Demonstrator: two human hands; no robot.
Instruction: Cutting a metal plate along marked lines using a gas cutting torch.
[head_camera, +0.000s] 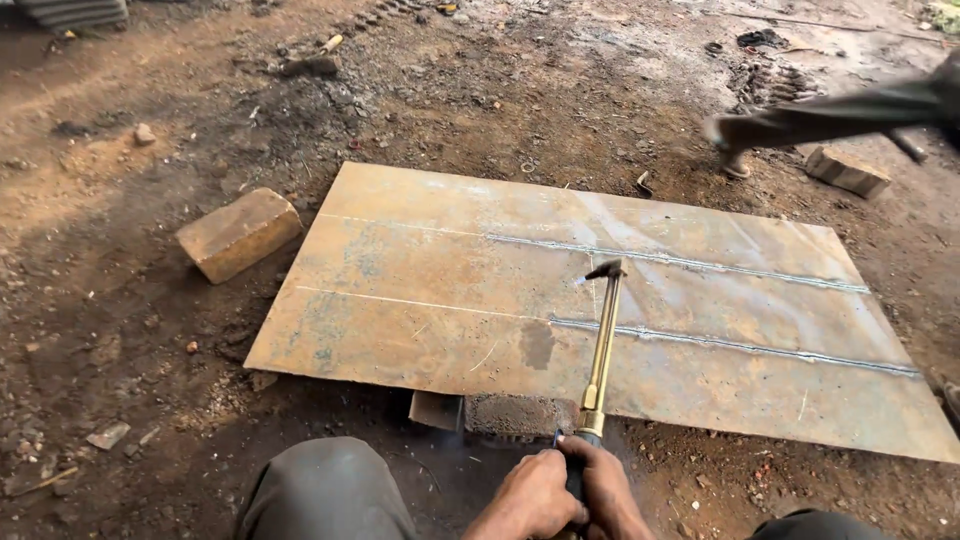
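Gripping torch (600, 350), hands (565, 495) overlapping, fingers hidden.

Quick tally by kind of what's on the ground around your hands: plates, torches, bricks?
Rusty steel plate: 1
Brass cutting torch, gripped by both hands, left hand and right hand: 1
Bricks, one left of the plate, one at far right: 2
Total: 4

brick (238, 234) on dirt just off plate's left edge, another brick (848, 171) past far right corner, someone's foot (733, 160) near it
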